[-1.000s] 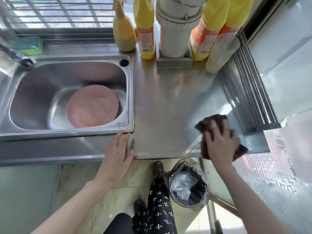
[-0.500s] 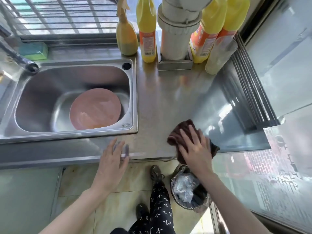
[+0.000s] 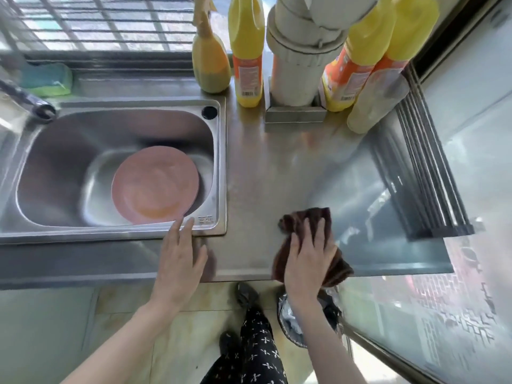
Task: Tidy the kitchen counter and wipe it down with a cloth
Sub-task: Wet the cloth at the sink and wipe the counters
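A dark brown cloth [image 3: 304,217] lies bunched on the steel counter [image 3: 277,167] near its front edge. My right hand [image 3: 309,261] presses flat on the cloth with straight fingers. My left hand [image 3: 180,261] rests flat on the counter's front edge, fingertips reaching the rim of the sink [image 3: 219,167]. A pink plate [image 3: 155,185] lies in the sink basin.
Yellow detergent bottles [image 3: 246,51] and a spray bottle [image 3: 209,59] stand at the back around a white pipe [image 3: 299,51]. A rolled metal rack [image 3: 426,173] lies at the right. A sponge [image 3: 47,79] sits behind the tap [image 3: 27,98]. A lined bin [image 3: 307,320] stands below.
My right hand has slid the cloth from the counter's right part leftward to the middle front. My left hand stays at the sink corner, its fingertips now reaching the rim.
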The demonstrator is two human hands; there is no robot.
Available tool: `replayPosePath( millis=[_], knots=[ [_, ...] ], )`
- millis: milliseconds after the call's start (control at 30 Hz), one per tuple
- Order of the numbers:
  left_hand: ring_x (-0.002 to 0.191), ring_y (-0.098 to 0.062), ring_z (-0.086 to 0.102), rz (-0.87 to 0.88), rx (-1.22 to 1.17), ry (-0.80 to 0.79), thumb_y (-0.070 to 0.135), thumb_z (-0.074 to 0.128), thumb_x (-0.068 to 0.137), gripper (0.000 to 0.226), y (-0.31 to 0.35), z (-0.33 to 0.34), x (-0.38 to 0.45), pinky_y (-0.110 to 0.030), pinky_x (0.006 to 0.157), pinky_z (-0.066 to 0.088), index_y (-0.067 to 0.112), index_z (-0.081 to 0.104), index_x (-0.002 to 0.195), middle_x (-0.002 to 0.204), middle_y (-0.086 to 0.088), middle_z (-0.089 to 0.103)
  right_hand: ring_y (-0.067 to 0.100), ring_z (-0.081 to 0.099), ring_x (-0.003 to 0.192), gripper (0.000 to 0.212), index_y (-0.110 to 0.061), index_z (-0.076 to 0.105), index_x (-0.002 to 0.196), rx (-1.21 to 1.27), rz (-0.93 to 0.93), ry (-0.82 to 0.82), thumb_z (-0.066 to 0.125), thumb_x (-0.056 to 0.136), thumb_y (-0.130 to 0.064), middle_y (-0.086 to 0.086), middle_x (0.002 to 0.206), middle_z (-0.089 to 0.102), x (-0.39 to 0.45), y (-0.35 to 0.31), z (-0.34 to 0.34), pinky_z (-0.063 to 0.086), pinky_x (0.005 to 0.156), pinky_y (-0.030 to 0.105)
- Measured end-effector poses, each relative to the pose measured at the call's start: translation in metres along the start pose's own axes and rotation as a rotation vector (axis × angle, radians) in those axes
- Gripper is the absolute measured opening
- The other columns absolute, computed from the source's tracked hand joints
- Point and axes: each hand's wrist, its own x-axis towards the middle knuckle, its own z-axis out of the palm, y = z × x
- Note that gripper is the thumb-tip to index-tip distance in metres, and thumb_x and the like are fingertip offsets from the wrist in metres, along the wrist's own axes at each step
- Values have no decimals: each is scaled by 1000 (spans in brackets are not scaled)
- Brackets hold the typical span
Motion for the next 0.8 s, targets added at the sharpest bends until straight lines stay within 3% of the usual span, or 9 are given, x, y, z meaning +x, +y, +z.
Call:
replayPosePath(
  millis=[100, 133, 200, 267, 367, 500, 667, 800],
  knots=[
    [138, -25, 18, -115, 36, 18, 18, 52, 90, 58, -21, -14, -4, -35, 113, 15, 11, 26, 141, 151, -9, 21, 18, 22, 141, 49, -29, 40, 138, 230, -208, -167, 25, 93, -44, -6, 149, 34, -7, -61, 26, 4, 115, 29],
    [139, -26, 18, -137, 53, 18, 19, 52, 90, 59, -28, -18, -5, -36, 114, 15, 11, 25, 141, 152, -9, 20, 15, 21, 141, 47, -33, 35, 138, 236, -337, -237, 26, 93, -44, -10, 148, 32, -6, -76, 33, 5, 115, 28],
    [139, -28, 19, -173, 84, 24, 20, 53, 89, 60, -40, -25, -8, -39, 114, 16, 9, 25, 141, 152, -11, 18, 23, 28, 139, 46, -30, 44, 135, 104, -677, -359, 31, 93, -42, -5, 148, 36, -2, -92, 47, 18, 114, 40],
    [139, -27, 18, -215, 79, 42, 20, 53, 89, 60, -50, -32, -12, -42, 116, 17, 8, 26, 141, 152, -11, 19, 38, 41, 130, 44, -21, 57, 127, -45, -863, -363, 37, 90, -36, 5, 143, 46, 24, -96, 63, 35, 105, 52],
    [139, -24, 18, -275, 57, 93, 19, 54, 88, 60, -64, -38, -22, -39, 116, 16, 10, 26, 141, 152, -9, 18, 49, 41, 125, 43, -15, 57, 126, -86, -823, -283, 40, 90, -31, 12, 142, 45, 97, -120, 80, 36, 102, 57],
    [141, -22, 15, -323, 21, 136, 20, 52, 89, 60, -77, -41, -32, -38, 117, 14, 10, 25, 142, 153, -7, 14, 42, 17, 139, 41, -16, 48, 134, -125, -669, -338, 44, 95, -25, 9, 155, 21, 150, -174, 99, 14, 114, 50],
    [141, -19, 13, -307, -29, 143, 19, 50, 91, 59, -77, -39, -37, -39, 117, 14, 13, 23, 142, 154, -4, 12, 37, 28, 136, 34, -9, 64, 115, 111, -669, -335, 45, 91, -23, 11, 142, 45, 59, -132, 81, 22, 112, 50],
    [142, -19, 11, -280, -40, 130, 20, 48, 91, 59, -71, -32, -29, -38, 118, 11, 13, 21, 143, 154, -4, 11, 32, 31, 136, 40, -14, 60, 123, 81, -850, -475, 41, 91, -29, 4, 140, 48, 13, -90, 57, 28, 110, 49]
  ],
)
